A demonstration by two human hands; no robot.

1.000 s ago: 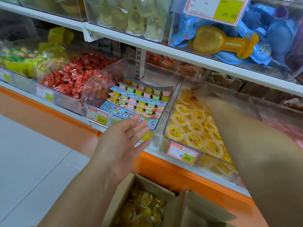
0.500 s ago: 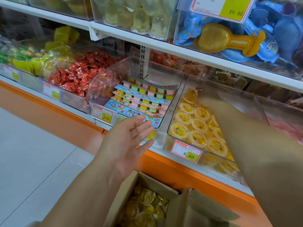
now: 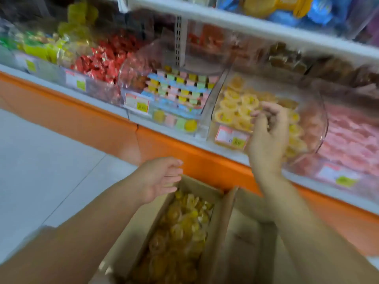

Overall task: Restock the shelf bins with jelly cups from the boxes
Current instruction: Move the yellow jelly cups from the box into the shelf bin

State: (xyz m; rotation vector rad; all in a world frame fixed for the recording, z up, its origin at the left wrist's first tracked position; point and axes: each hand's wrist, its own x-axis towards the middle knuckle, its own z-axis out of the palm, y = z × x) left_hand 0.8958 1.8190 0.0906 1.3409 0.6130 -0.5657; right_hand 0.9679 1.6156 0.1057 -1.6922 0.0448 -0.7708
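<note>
— So, nearest first?
— Left hand (image 3: 160, 177), fingers spread and empty, just above the cardboard box (image 3: 220, 222) of jelly cups (image 3: 180, 228).
— And beyond?
— Right hand (image 3: 266, 138), fingers loosely curled around nothing, before the clear bin (image 3: 315, 119); yellow cups (image 3: 235, 107) lie just past its fingertips.

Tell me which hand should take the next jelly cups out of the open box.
Left. The left hand hovers open at the rim of the cardboard box, just above the yellow jelly cups inside. The right hand is up at the shelf bin, fingers curled, farther from the box.
</note>
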